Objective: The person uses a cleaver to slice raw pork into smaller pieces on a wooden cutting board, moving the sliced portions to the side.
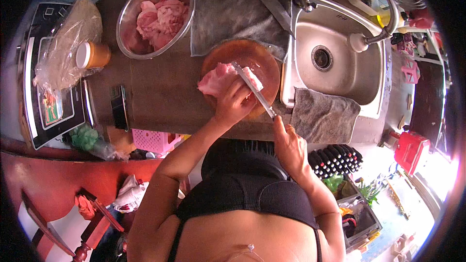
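Note:
A slab of raw meat (217, 79) lies on a round brown cutting board (267, 56), reaching past the board's left edge. My left hand (236, 102) presses on the meat from the near side, its fingers bent close to the blade. In my right hand (291, 145) is the handle of a kitchen knife (256, 92), whose blade slants up and left across the meat. To the right of the blade sits a narrower part of the meat (254, 78); whether it is fully severed cannot be seen.
A steel bowl (125, 40) with more raw meat (164, 22) stands at the back left. A second, wide blade (271, 5) rests on a dark cloth (225, 14) behind the board. Right of it are a sink (342, 83), a faucet (391, 22) and a grey towel (324, 116). An orange jar (98, 55) stands left.

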The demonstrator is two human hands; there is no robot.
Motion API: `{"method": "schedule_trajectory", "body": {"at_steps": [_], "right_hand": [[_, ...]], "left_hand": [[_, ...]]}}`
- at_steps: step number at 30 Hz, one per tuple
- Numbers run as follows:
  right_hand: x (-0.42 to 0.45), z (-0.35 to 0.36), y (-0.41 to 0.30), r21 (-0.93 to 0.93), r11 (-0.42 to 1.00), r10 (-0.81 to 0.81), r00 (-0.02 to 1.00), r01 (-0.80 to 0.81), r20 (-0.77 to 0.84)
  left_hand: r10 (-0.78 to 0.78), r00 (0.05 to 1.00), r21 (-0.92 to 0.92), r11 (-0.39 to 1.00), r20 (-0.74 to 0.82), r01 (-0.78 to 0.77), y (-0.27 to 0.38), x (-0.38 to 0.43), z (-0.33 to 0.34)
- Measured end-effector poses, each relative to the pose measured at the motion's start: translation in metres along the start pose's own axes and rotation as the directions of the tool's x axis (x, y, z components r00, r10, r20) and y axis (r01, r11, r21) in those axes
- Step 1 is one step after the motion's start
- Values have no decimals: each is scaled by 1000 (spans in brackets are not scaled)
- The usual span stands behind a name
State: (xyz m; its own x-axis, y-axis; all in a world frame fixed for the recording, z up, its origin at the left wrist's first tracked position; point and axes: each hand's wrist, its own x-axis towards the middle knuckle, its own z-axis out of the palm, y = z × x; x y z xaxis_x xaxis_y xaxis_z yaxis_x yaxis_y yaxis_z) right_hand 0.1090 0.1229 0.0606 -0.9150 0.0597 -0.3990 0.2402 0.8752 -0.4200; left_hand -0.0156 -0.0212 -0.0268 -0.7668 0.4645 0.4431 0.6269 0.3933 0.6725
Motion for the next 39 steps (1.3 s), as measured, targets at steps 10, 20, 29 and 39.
{"method": "schedule_trajectory", "body": {"at_steps": [10,20,29,39], "right_hand": [[50,-1,-14,-151,985,-81,997,78,-10],[7,-6,8,-149,989,15,987,9,159],[54,2,-7,-97,991,-86,996,88,30],[72,2,-11,-115,990,-72,996,78,52]], "left_hand": [[-136,989,-16,990,62,137,4,-3,-1],[-106,994,34,994,1,106,3,-2,-4],[-52,998,28,998,19,52,5,4,-3],[-117,993,34,993,16,117,6,0,2]]}}
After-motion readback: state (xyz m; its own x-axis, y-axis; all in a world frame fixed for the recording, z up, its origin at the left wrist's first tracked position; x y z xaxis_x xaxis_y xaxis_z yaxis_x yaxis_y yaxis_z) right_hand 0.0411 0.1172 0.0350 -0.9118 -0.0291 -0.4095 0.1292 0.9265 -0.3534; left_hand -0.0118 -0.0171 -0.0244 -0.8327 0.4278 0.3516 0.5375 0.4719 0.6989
